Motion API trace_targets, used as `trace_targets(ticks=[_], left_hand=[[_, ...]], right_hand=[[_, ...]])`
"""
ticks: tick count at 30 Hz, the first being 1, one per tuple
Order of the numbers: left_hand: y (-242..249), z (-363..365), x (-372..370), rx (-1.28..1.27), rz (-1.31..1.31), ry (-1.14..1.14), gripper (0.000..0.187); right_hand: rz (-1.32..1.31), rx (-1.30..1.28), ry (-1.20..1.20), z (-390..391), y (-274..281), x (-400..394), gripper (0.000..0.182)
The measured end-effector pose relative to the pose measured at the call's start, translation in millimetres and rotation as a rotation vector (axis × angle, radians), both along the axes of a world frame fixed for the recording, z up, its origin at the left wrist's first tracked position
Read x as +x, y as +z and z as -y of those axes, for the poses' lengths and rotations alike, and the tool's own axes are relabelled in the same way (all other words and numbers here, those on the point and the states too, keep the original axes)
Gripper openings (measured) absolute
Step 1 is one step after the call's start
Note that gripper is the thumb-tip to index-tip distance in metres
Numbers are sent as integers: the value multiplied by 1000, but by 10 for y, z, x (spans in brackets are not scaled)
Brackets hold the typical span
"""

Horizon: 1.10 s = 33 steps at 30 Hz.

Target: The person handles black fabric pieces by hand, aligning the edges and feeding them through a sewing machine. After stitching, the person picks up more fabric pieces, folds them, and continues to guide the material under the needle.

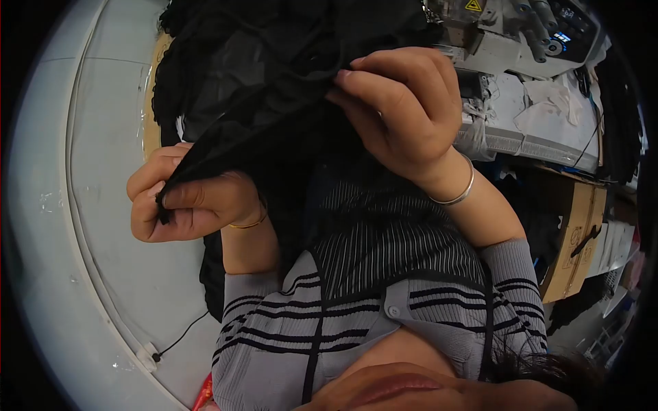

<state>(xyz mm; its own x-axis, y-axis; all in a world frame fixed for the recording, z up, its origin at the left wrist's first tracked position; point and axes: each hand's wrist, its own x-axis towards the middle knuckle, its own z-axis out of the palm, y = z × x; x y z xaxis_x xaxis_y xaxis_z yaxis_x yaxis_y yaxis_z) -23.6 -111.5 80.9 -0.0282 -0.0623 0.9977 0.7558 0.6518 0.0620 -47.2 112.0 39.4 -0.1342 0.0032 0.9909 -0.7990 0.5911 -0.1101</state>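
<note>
Thin black fabric (267,116) stretches between my two hands in front of my chest. My left hand (199,198), lower and at the left, pinches a corner of it between thumb and fingers, and a short dark end hangs below the thumb. Higher up and to the right, my right hand (411,103) grips the fabric's upper edge with thumb and fingertips pressed together. The cloth slants down from the right hand to the left one. Its folds hide part of the left fingers.
A pile of black fabric (212,48) lies ahead, partly on cardboard. An industrial sewing machine (507,34) stands at the upper right on a white table (504,130) with pale scraps. Below is a cardboard box (582,240). A cable (181,335) runs on the floor at left.
</note>
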Motion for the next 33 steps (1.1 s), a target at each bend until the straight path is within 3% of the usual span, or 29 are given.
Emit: trace_targets(ticks=[4, 7, 9, 12, 18, 26, 30, 33], left_hand=[[-3, 108, -13, -88, -49, -88, 19], [42, 142, -29, -106, -87, -107, 19], [87, 128, 5, -115, -105, -94, 19], [132, 54, 88, -179, -100, -233, 21], [177, -60, 245, -169, -118, -176, 26], [167, -90, 309, -157, -117, -112, 31], [211, -142, 471, -257, -28, -139, 30], [160, -200, 608, -185, 120, -453, 24]], right_hand=[[-21, 1, -63, 14, 46, -41, 23], [94, 71, 85, -59, 35, 67, 22], [366, 219, 207, -116, 31, 230, 24], [426, 215, 287, -128, 174, 326, 29], [100, -11, 312, -15, 277, 239, 39], [126, -17, 319, 248, 378, 579, 24], [330, 293, 317, 149, 429, 711, 24], [465, 226, 400, 45, 350, 725, 23]])
